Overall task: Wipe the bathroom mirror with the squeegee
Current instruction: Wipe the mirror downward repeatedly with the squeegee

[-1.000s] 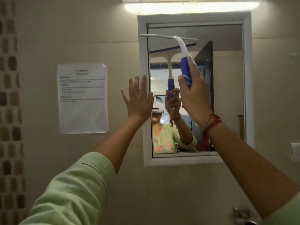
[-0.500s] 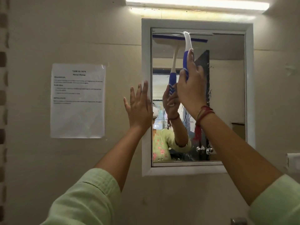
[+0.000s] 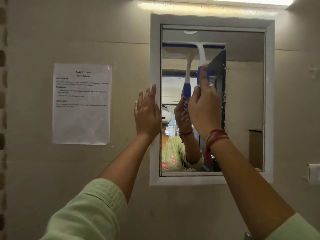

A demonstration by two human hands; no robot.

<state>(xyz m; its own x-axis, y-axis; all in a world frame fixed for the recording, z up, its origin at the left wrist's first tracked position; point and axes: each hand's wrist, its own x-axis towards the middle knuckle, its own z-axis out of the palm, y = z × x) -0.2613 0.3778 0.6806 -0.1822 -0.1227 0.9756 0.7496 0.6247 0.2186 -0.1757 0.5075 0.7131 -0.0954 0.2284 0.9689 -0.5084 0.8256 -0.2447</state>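
Note:
A white-framed mirror (image 3: 245, 94) hangs on the beige wall. My right hand (image 3: 204, 108) grips the blue handle of a white squeegee (image 3: 201, 54). Its blade lies flat across the upper left part of the glass. My left hand (image 3: 147, 111) presses flat, fingers straight, on the mirror's left frame edge and the wall beside it. Water marks show on the glass to the right of my right hand. The reflection shows my arm and the squeegee.
A printed task sheet (image 3: 81, 103) is taped to the wall left of the mirror. A tube light (image 3: 213, 0) runs above the frame. A white fitting (image 3: 314, 172) sits on the wall at the right edge.
The squeegee blade has come down from the mirror's top edge to a little lower on the glass, and my right hand moved down with it. My left hand stayed on the frame.

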